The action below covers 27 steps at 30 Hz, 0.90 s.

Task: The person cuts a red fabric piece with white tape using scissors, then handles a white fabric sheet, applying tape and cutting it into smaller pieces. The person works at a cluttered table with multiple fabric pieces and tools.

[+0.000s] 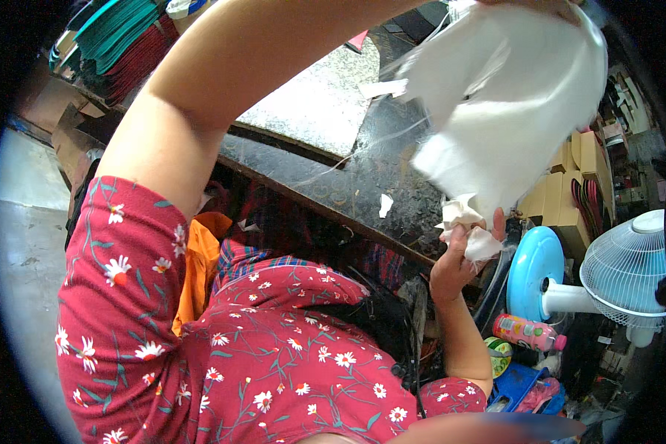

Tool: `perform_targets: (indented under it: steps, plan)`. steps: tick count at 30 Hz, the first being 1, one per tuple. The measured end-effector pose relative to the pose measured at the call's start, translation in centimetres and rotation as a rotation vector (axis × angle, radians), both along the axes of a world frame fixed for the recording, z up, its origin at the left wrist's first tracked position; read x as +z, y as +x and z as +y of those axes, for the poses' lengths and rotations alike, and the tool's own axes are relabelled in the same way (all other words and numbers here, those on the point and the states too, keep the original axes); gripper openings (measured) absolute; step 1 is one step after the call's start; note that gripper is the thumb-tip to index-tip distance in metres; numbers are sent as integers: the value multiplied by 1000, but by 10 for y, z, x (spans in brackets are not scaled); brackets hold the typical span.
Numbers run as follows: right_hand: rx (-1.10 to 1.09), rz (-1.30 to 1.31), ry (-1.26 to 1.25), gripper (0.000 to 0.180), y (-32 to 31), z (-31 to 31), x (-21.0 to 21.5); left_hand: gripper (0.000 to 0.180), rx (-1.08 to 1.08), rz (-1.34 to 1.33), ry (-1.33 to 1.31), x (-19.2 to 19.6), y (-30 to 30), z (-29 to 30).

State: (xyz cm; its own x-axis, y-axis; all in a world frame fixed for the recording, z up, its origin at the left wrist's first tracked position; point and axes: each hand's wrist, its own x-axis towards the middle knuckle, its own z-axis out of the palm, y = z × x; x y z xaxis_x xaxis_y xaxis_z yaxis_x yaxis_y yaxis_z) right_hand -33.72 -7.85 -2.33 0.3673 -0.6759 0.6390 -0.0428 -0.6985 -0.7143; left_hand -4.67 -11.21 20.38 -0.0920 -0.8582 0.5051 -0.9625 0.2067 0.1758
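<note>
Left grip (561, 8), mostly cut by upper edge: holding white cloth (514, 111), draped below it. Right grip (454, 268): pinching crumpled white piece (460, 210) beneath cloth. Step, apparently: parting the two; next move likely calls for steady tension.

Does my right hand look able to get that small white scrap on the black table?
Probably yes: the white scrap lies uncovered on the table near the right hand, though that hand grips white cloth and might need to release it.

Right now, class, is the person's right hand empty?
No, the right hand has white cloth between its thumb and fingers.
</note>
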Motion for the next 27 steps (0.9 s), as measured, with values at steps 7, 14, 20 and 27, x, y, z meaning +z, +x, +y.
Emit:
perform_targets:
  steps: [7, 14, 20, 27]
  plan:
    - [169, -76, 136, 65, 9, 3, 2, 30, 407, -160, 182, -60, 92, -81]
    - [237, -27, 210, 62, 9, 4, 10, 32, 533, -409, 327, -104, 156, -108]
    - [179, 59, 98, 63, 18, 1, 16, 50, 637, -55, 100, -97, 95, -67]
    - [312, -8, 261, 71, 17, -3, 24, 62, 212, -239, -80, -98, 41, 6]
